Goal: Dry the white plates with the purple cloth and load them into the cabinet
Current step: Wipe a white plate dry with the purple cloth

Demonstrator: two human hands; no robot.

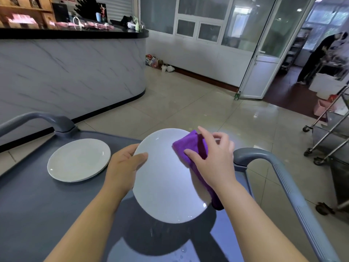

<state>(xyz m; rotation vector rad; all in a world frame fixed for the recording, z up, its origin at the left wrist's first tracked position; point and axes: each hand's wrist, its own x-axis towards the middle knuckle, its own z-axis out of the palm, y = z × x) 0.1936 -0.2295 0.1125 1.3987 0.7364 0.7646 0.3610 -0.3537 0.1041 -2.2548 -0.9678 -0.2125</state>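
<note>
My left hand (pixel 124 165) grips the left rim of a white plate (pixel 164 184), thumb on its face, holding it tilted above the grey cart top (pixel 37 205). My right hand (pixel 213 157) holds the purple cloth (pixel 190 146) against the plate's upper right edge; the cloth wraps over the rim and hangs down behind the plate. A small stack of white plates (pixel 78 159) lies flat on the cart to the left. Water drops dot the cart surface below the held plate. No cabinet is in view.
The cart has grey handles at the far left (pixel 47 120) and right (pixel 283 173). A marble-fronted counter (pixel 75 72) stands to the left. A metal trolley (pixel 328 133) is at the right; a person (pixel 321 55) stands beyond the open glass door (pixel 264 53).
</note>
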